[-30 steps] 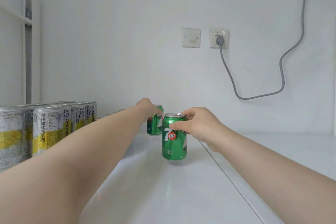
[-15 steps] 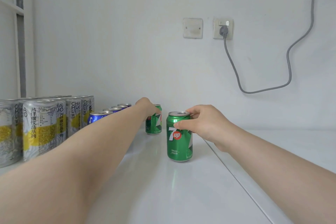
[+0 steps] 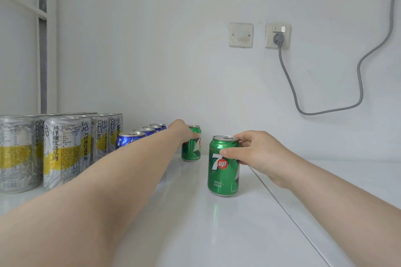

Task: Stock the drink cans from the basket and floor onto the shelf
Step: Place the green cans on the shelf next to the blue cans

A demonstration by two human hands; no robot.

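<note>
Two green 7up cans stand upright on the white shelf. My right hand grips the nearer can near its top, thumb across the front and fingers behind the rim. My left hand reaches far back and holds the farther can close to the back wall; its fingers are mostly hidden behind the wrist. My left forearm crosses the shelf diagonally from the lower left.
Silver and yellow tall cans stand in rows at the left, with a row of blue cans behind my left arm. A wall plate and a socket with a grey cable are on the back wall. A seam divides the shelf.
Both hands stay on their cans, and the cans have barely moved. The view has shifted slightly, showing more of the blue cans.
</note>
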